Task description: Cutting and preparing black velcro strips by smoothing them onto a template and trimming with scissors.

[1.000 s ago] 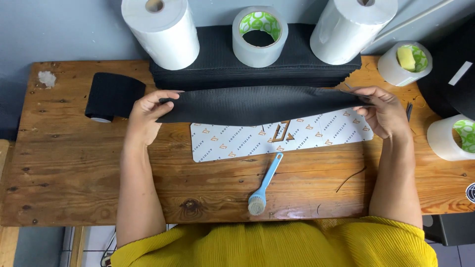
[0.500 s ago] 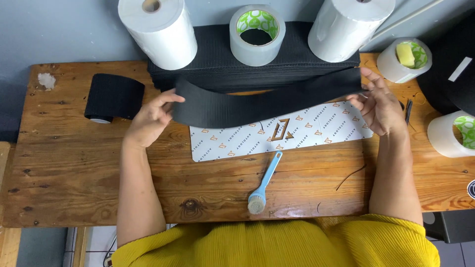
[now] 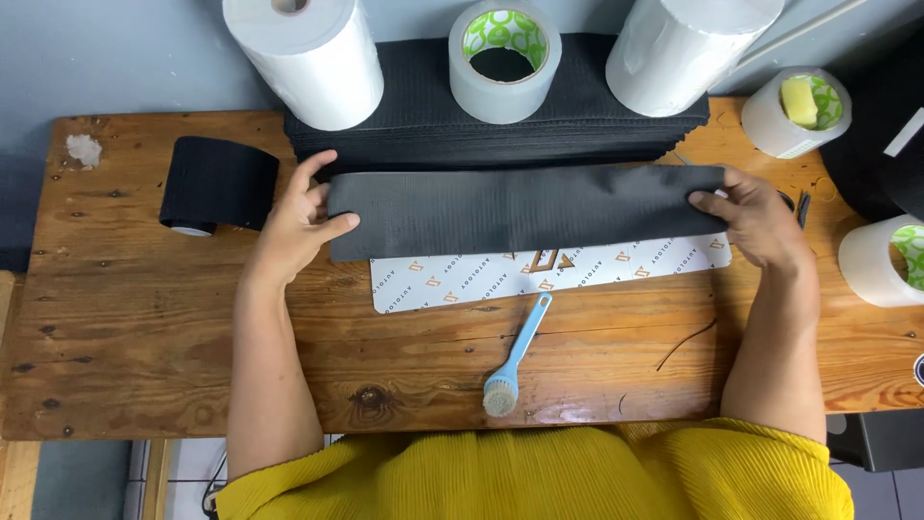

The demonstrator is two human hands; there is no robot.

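I hold a long black ribbed fabric strip (image 3: 520, 207) flat and level across the table. My left hand (image 3: 300, 223) grips its left end and my right hand (image 3: 756, 217) grips its right end. Just under the strip lies a white patterned card template (image 3: 500, 279), partly covered by it. Behind the strip sits a stack of black fabric strips (image 3: 433, 135). A light blue brush (image 3: 515, 356) lies on the wooden table (image 3: 144, 327) in front of the template.
A black tape roll (image 3: 217, 183) lies at the left. Two large white rolls (image 3: 308, 58) (image 3: 679, 48) and a clear tape roll (image 3: 502, 58) stand on the stack. More tape rolls (image 3: 794, 111) (image 3: 881, 260) sit at the right. A thin dark thread (image 3: 685, 344) lies near my right forearm.
The strip was twisted and narrow a second ago; it has been turned and spread out flat and wide, held level between both hands above the template.
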